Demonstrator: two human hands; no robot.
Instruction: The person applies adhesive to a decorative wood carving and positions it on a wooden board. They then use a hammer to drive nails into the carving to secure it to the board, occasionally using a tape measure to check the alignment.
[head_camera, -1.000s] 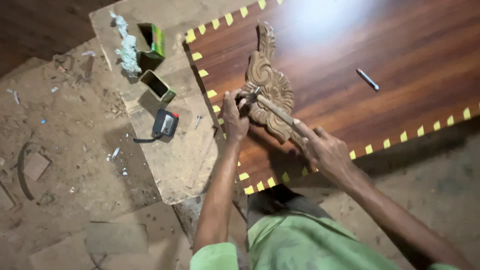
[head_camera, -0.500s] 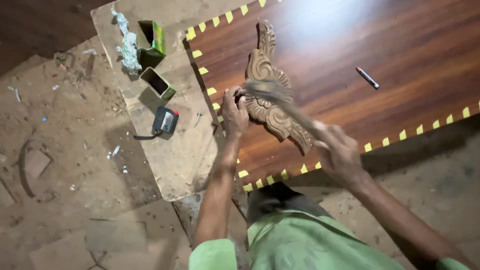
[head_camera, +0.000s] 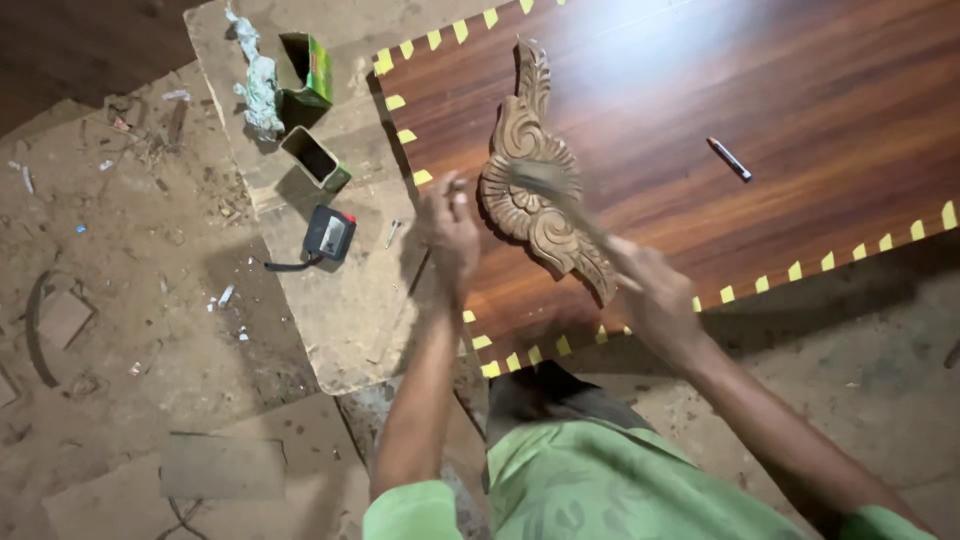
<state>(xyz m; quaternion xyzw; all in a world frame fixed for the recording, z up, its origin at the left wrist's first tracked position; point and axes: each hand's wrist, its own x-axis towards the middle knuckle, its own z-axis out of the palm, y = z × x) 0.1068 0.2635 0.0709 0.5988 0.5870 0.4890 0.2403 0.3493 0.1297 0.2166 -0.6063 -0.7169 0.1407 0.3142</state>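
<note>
A carved wooden scroll ornament (head_camera: 530, 170) lies on a dark polished wooden panel (head_camera: 760, 90) edged with yellow tape tabs. My right hand (head_camera: 655, 290) grips the handle of a hammer (head_camera: 545, 183), whose blurred head is over the carving. My left hand (head_camera: 450, 228) is closed at the carving's left edge, fingers pinched together; whatever small thing it holds is too small to make out.
A dusty workbench slab (head_camera: 340, 300) lies left of the panel with two green open boxes (head_camera: 312, 70), a crumpled rag (head_camera: 258, 85) and a black tape measure (head_camera: 330, 233). A pen-like marker (head_camera: 730, 158) rests on the panel. Debris-strewn floor lies around.
The hammer has swung: its head went from by my left hand to over the carving, motion-blurred. My left hand stays at the carving's left edge.
</note>
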